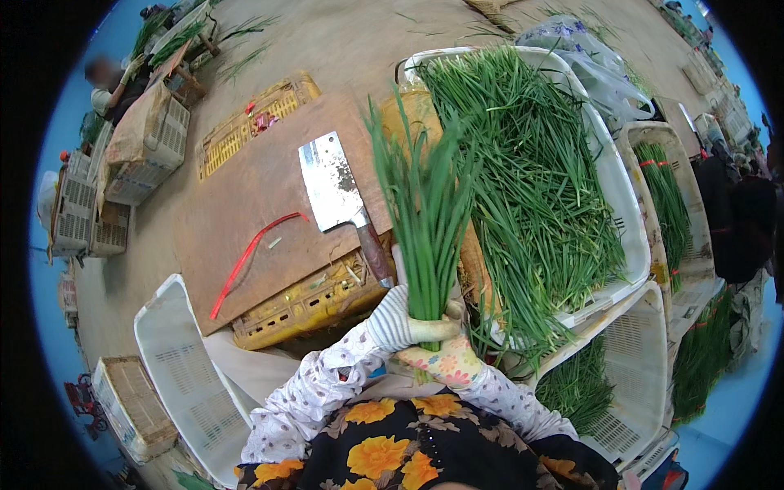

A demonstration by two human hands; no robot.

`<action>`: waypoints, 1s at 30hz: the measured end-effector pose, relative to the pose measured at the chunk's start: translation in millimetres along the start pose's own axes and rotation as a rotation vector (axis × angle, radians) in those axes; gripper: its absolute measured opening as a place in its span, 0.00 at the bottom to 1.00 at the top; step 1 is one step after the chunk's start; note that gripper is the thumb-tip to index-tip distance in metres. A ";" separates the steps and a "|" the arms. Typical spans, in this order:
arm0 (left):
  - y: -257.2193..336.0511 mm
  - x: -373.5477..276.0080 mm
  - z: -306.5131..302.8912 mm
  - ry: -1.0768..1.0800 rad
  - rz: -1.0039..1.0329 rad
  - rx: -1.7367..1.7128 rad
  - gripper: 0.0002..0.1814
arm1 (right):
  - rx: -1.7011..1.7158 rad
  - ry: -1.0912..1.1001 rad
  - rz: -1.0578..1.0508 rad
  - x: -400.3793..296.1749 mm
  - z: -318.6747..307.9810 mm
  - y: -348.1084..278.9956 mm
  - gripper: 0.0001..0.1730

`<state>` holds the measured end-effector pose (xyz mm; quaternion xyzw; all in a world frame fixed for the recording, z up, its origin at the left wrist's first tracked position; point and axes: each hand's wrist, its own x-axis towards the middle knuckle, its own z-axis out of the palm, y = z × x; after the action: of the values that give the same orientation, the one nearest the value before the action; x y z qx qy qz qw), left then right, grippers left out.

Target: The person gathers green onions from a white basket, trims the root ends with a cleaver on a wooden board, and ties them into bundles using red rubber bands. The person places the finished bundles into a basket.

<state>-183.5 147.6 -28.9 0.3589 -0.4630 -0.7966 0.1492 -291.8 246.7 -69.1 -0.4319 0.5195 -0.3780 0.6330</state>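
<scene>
Upright in front of my chest is a bunch of Chinese chives (424, 263), its leaf tips pointing away from me. My left hand (401, 321), in a striped glove, grips the bunch near its lower end. Just below, my right hand (450, 360), in a flower-print glove, is wrapped round the stalk ends. A cleaver (331, 184) lies on a brown board (263, 177) ahead and to the left, its wooden handle towards me. Near it on the board rests a red tie strip (246, 263). The board sits on a yellow plastic crate (306, 306).
A white crate rim (612, 184) surrounds heaped loose chives (520, 177) at right. Further right, another crate (697, 208) holds tied bundles. A white crate (184, 361) stands at my left. Clear plastic bags (588, 67) lie beyond. A person (113, 86) works at the far left.
</scene>
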 end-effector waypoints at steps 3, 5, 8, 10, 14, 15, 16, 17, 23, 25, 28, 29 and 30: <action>-3.0 -6.1 -8.3 -0.010 0.030 -0.308 0.29 | -0.179 -0.194 0.077 2.8 -12.5 -33.1 0.39; -3.2 -5.8 -16.5 -0.021 -0.034 -0.392 0.28 | -0.338 -0.273 0.075 -3.1 -32.4 -67.8 0.28; 5.9 -30.9 -23.7 0.048 -0.057 -0.375 0.28 | -0.702 -0.084 -0.483 -9.4 -55.2 -75.2 0.14; 8.6 -40.0 -27.6 0.059 -0.085 -0.325 0.27 | -0.390 0.288 -0.388 -11.0 -55.3 -94.7 0.08; 1.3 -47.5 -27.8 0.082 -0.070 -0.238 0.28 | -0.213 0.539 -0.528 5.1 -55.7 -97.8 0.15; -0.9 -48.1 -27.6 0.089 -0.053 -0.197 0.28 | -0.214 0.530 -0.524 7.6 -56.3 -102.8 0.16; -7.9 -47.9 -29.4 0.064 -0.073 -0.210 0.26 | -0.214 0.521 -0.521 11.3 -56.5 -105.9 0.18; -13.0 -48.4 -30.0 0.079 -0.071 -0.150 0.27 | -0.122 0.505 -0.454 17.4 -55.4 -104.8 0.20; -25.4 -53.5 -34.4 0.065 -0.069 0.002 0.27 | 0.194 0.348 -0.187 40.3 -61.7 -98.9 0.25; -25.9 -55.4 -31.8 0.078 -0.060 0.033 0.26 | 0.278 0.346 -0.190 42.6 -60.0 -91.9 0.18; -30.5 -56.5 -30.6 0.113 -0.023 0.102 0.24 | 0.246 0.374 -0.308 47.5 -57.5 -78.7 0.09; -31.6 -56.2 -29.4 0.119 -0.005 0.112 0.23 | 0.295 0.383 -0.293 47.5 -56.7 -75.2 0.08; -32.8 -54.9 -28.8 0.122 0.013 0.120 0.23 | 0.341 0.397 -0.276 46.6 -56.6 -72.4 0.08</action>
<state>-121.6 178.1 -41.9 0.4119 -0.5024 -0.7431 0.1606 -341.5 170.1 -21.5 -0.3036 0.4982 -0.6196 0.5252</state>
